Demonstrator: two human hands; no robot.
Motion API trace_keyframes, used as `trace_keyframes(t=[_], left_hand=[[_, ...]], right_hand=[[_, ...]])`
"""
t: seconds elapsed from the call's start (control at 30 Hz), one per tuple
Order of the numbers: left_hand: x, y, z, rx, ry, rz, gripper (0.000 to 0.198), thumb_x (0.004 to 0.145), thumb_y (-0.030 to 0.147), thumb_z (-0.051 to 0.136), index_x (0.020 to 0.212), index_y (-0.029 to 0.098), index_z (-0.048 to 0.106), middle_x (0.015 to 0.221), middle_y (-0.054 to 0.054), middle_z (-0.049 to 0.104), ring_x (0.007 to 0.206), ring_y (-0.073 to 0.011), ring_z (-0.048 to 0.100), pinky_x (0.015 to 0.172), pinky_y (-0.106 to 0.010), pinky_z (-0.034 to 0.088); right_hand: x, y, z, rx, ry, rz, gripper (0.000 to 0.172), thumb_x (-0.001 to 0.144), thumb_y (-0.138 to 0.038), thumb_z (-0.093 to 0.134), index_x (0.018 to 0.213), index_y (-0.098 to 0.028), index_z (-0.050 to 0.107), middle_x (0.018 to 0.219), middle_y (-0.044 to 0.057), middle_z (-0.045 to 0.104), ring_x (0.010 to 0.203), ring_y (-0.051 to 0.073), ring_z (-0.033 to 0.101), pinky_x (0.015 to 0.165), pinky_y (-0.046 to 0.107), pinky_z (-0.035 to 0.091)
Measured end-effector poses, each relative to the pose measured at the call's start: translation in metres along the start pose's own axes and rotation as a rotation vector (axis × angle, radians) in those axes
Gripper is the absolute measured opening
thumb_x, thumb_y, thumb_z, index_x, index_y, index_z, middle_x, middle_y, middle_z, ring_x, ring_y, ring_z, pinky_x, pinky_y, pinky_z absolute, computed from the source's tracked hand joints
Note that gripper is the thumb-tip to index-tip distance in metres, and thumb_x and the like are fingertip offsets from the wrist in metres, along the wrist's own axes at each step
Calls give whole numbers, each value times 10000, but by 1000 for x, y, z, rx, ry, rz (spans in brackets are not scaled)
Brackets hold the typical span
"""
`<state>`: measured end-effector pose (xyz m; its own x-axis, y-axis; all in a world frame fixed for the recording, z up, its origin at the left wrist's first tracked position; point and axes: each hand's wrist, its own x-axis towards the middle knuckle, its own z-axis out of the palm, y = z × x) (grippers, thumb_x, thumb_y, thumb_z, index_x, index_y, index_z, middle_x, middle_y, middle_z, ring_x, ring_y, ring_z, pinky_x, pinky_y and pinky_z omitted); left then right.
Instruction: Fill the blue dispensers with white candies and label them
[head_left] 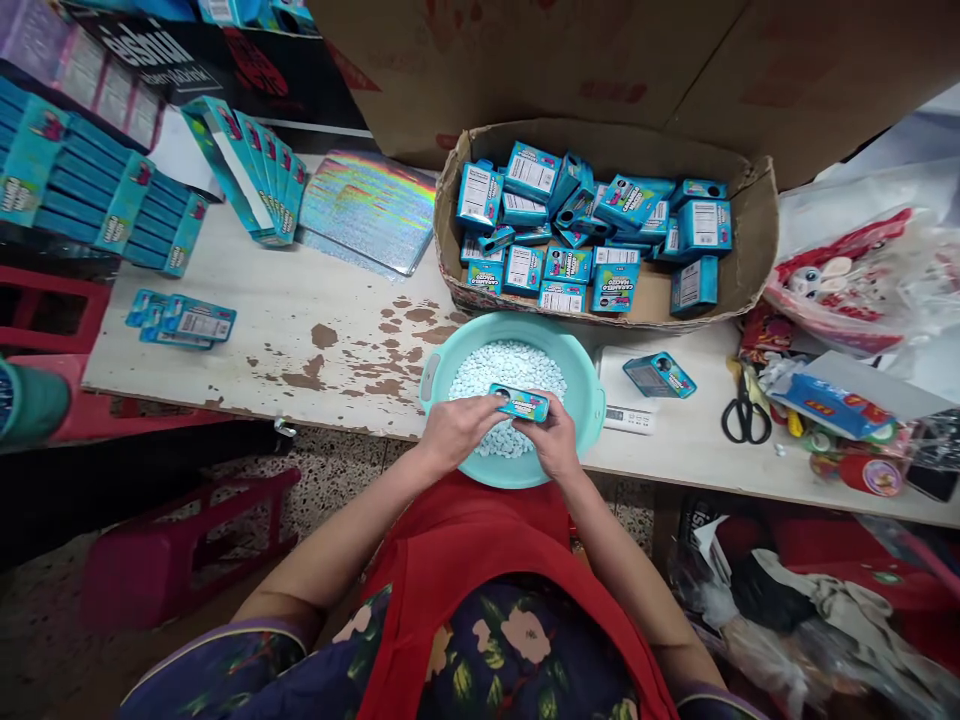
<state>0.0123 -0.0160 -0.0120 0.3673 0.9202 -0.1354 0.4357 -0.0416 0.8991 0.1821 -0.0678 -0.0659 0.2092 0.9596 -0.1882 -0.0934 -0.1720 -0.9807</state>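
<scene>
Both of my hands hold one small blue candy box [520, 403] over a teal plastic basin [589, 385] filled with small white candies [506, 372]. My left hand [457, 430] grips the box's left end with curled fingers. My right hand [555, 440] pinches its right end. The box lies flat, its printed face up. The basin sits at the near edge of the worn white table [300, 340].
Behind the basin a cardboard tray [754, 240] holds several filled blue boxes. One blue box [660, 375] rests on a small white scale [626, 405]. Black scissors [744, 410] and clutter lie right. Flat blue cartons [180, 320] and stacks [255, 170] sit left. Red stools [172, 560] stand below.
</scene>
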Motion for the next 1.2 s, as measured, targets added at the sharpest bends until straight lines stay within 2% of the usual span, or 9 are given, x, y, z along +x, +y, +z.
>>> trace_keyframes(t=[0.17,0.3,0.4,0.5,0.6,0.8,0.9,1.07,1.2], left_hand=[[-12,-9,-49,354,170,75,228,759,423,690,903,252,734,738,-36,686,611,-153,547,570,-243,355],[4,-53,-107,611,544,-120,274,812,428,634,947,203,710,587,14,559,507,-106,372,549,-239,279],[27,-102,-137,709,674,-348,287,852,402,585,993,167,671,625,22,520,615,-110,420,618,-247,284],[42,-146,-149,650,709,-582,253,842,364,578,947,144,644,579,42,446,694,-123,478,640,-254,275],[39,-170,-153,615,729,-636,171,823,267,567,880,117,624,545,37,423,755,-154,512,657,-270,289],[16,-146,-139,622,789,-479,230,873,376,500,1009,207,577,621,4,501,753,-218,551,652,-313,314],[18,-112,-91,615,533,-255,160,881,363,494,870,236,591,628,-3,521,677,-180,508,618,-276,333],[29,-71,18,798,-355,-73,151,868,306,518,899,182,598,879,-98,608,851,-248,549,651,-295,381],[18,-68,60,851,-683,0,207,833,275,562,1018,182,569,1089,-152,576,1038,-306,511,759,-342,413]], right_hand=[[1,-12,16,-57,35,-133,514,706,-369,748,1163,-264,535,1313,78,507,1250,219,476,1053,414,403],[-1,-21,-26,-166,255,-153,411,780,-355,679,1150,-235,548,1221,81,566,1162,200,541,1043,429,415],[-11,-22,-68,-257,453,-102,322,788,-353,666,1057,-190,599,1056,73,629,1002,188,608,961,415,476],[-27,-17,-96,-311,599,-46,321,771,-364,676,1018,-169,611,995,71,647,919,175,622,911,397,499],[-48,-5,-115,-306,752,4,337,753,-380,681,998,-159,613,967,68,654,895,166,622,893,381,498],[-89,34,-138,-183,935,200,389,720,-421,681,987,-151,597,932,53,651,836,155,622,820,358,516],[-88,41,-142,-183,924,215,390,727,-414,675,994,-143,588,955,67,646,859,160,620,838,360,509],[-41,22,-154,-334,886,76,479,737,-400,671,1129,-162,534,1172,125,575,1010,193,589,868,369,495],[17,10,-173,-494,750,-59,738,646,-367,748,1296,-219,431,1351,122,447,1181,221,486,940,381,455]])
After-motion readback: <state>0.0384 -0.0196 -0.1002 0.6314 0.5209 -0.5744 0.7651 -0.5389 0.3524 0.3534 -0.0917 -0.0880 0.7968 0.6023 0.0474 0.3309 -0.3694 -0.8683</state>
